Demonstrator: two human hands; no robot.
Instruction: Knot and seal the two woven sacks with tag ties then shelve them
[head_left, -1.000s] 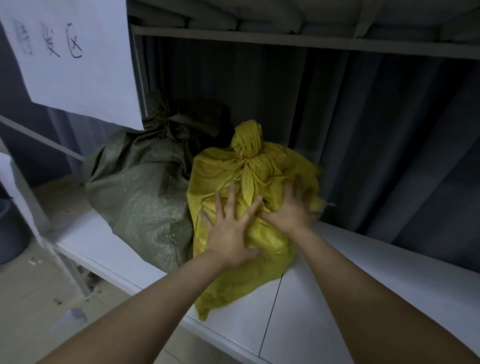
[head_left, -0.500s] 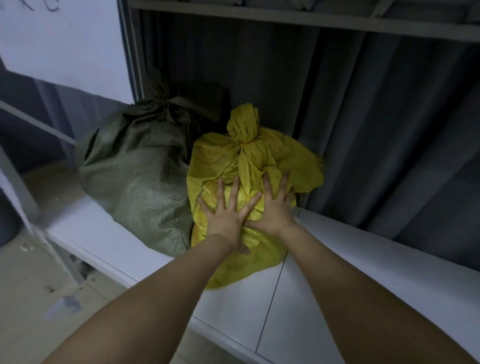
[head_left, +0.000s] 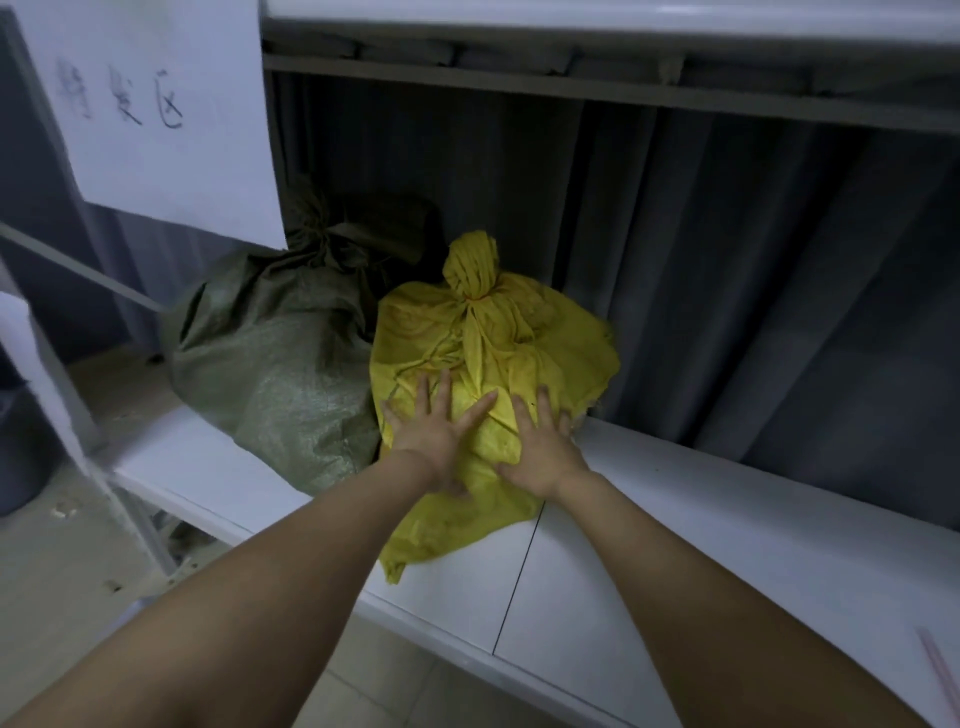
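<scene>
Fingers (head_left: 445, 389) of both hands are spread straight and flat, gripping nothing. The left hand (head_left: 434, 434) and the right hand (head_left: 543, 449) press side by side, palms down, on the near face of the yellow sack (head_left: 498, 343). That sack sits on the white shelf (head_left: 701, 519). Its bottom corner trails toward the front edge, and its knotted neck (head_left: 470, 270) stands upright at the far end. Whether a tag tie circles the neck is too small to tell.

Just to its left, touching it, the green sack (head_left: 275, 374) rests on the same shelf. Its mouth is bunched and tied, leaning back toward the grey curtain (head_left: 727, 260) that hangs behind both.

This looks like the last step, with both sacks knotted and on the shelf and the yellow one being seated. What remains is probably a firm, even push from both palms so the trailing corner clears the front edge. The sack should end up close to the curtain without tipping against its neighbour. Then the hands can lift off.
</scene>
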